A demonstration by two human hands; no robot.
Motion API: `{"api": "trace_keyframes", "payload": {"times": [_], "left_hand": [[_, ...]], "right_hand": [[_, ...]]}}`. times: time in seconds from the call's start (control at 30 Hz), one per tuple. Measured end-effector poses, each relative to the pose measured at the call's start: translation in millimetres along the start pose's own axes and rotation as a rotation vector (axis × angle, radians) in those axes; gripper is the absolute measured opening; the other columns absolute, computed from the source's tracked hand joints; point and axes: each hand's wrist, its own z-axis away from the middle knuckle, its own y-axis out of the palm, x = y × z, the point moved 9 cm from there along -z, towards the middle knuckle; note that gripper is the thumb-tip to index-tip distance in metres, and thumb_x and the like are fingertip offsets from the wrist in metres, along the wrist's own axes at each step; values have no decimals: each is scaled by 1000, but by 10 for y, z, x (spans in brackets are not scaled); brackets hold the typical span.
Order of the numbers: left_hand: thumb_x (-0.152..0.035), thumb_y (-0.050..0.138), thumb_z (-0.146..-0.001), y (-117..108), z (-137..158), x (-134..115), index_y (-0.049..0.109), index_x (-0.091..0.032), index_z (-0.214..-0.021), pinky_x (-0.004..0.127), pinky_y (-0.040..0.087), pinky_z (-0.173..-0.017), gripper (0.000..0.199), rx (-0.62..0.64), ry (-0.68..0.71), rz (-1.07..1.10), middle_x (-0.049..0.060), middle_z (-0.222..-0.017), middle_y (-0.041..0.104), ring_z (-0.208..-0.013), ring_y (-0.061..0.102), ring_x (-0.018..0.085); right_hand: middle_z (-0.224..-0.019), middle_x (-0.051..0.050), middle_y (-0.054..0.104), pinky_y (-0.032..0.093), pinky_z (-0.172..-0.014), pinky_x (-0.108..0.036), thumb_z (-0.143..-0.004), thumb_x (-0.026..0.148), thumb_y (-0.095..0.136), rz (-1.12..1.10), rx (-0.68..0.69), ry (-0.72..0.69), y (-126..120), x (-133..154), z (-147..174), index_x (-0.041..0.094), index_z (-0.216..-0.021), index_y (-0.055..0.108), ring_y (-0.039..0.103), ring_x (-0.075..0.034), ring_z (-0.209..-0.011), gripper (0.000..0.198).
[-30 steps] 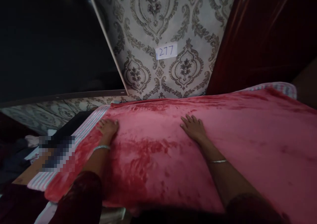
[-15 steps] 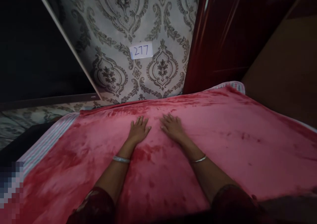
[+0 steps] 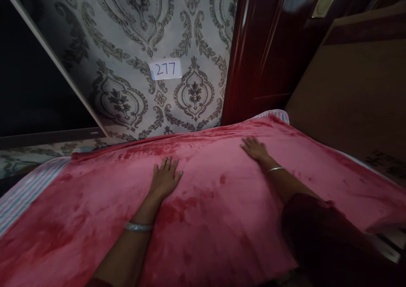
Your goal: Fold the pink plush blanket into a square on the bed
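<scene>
A plush pink-red blanket (image 3: 203,202) lies spread out in front of me, with darker red patches where its pile is brushed the other way. My left hand (image 3: 165,178) rests flat on it left of centre, fingers apart and holding nothing. Farther off and to the right, my right hand (image 3: 254,148) also lies palm down on the blanket, its fingers stretched out. Each wrist wears a silvery bangle. Striped cloth (image 3: 34,189) shows from under the blanket at the left edge and at the far right corner.
Patterned wallpaper (image 3: 127,54) with a paper label (image 3: 165,69) reading 277 rises behind the blanket. A dark screen (image 3: 38,75) stands at the left. To the right are a dark red glossy door (image 3: 263,46) and a large cardboard box (image 3: 358,88).
My right hand has slid to the right across the blanket, away from my left hand. The left hand stays flat in nearly the same spot. The view has turned slightly right.
</scene>
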Motion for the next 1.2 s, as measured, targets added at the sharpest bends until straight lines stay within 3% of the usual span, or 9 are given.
{"api": "trace_keyframes", "payload": {"times": [0.2, 0.33, 0.43, 0.57, 0.67, 0.73, 0.87, 1.03, 1.2], "left_hand": [[-51, 31, -104, -13, 7, -17, 34, -21, -163, 61, 17, -126, 66, 14, -14, -14, 13, -172, 21, -160, 19, 31], [-49, 32, -104, -28, 24, -42, 35, -19, -162, 61, 17, -126, 66, 9, -14, 18, 14, -171, 22, -160, 18, 32], [-47, 34, -104, -66, 44, -42, 35, -19, -162, 62, 18, -125, 64, -10, -18, 45, 15, -171, 22, -159, 19, 32], [-45, 36, -104, -170, 101, -244, 41, -25, -159, 62, 14, -126, 58, -64, 166, 78, 10, -171, 26, -160, 19, 30], [-46, 36, -105, -147, 199, -542, 41, -30, -159, 60, 11, -128, 56, -30, 394, 127, 6, -171, 29, -160, 19, 28], [-50, 37, -105, -77, 230, -642, 38, -32, -160, 59, 11, -128, 58, 17, 443, 159, 6, -170, 30, -159, 21, 27], [-55, 38, -104, 22, 112, -397, 36, -36, -161, 55, 9, -129, 60, 76, 294, 161, 2, -171, 26, -160, 20, 25], [-47, 37, -105, -134, 67, 781, 37, -22, -160, 63, 17, -125, 60, 50, -176, 119, 13, -171, 26, -158, 21, 34], [-45, 54, -102, -398, 666, 1817, 54, -19, -144, 57, 49, -107, 49, -99, -498, 48, 16, -150, 53, -134, 55, 33]], "right_hand": [[-162, -26, 37, 39, -103, -72, -105, 44, 29, -28, -134, 484, -66, -1831, 746, 13, -159, 44, 38, -49, -146, 64], [-151, -31, 49, 38, -99, -73, -101, 49, 29, -75, -303, 691, -86, -2359, 1182, 21, -149, 59, 44, -49, -141, 64], [-155, -29, 45, 39, -106, -69, -100, 46, 22, -31, -315, 491, -160, -1741, 1014, 15, -156, 50, 39, -45, -146, 69], [-158, -20, 47, 36, -120, -49, -102, 34, 33, -54, -134, -171, -23, 234, 748, 9, -152, 52, 36, -32, -152, 59], [-166, -10, 37, 31, -124, -41, -106, 35, 31, -96, -86, -428, 139, 1419, 861, 17, -156, 48, 34, -24, -154, 56], [-168, -10, 32, 28, -125, -42, -107, 34, 30, -95, -47, -505, 288, 1858, 959, 17, -159, 44, 31, -24, -155, 56], [-169, -11, 30, 25, -125, -50, -108, 38, 31, -44, 43, -509, 553, 2024, 1039, 20, -161, 39, 28, -26, -156, 57], [-170, -10, 27, 22, -126, -50, -107, 38, 30, -15, 65, -510, 627, 1941, 1011, 20, -162, 37, 25, -26, -157, 58], [-170, -10, 28, 23, -125, -51, -107, 39, 29, -15, 55, -522, 644, 1965, 1004, 21, -161, 38, 27, -26, -156, 58]]}}
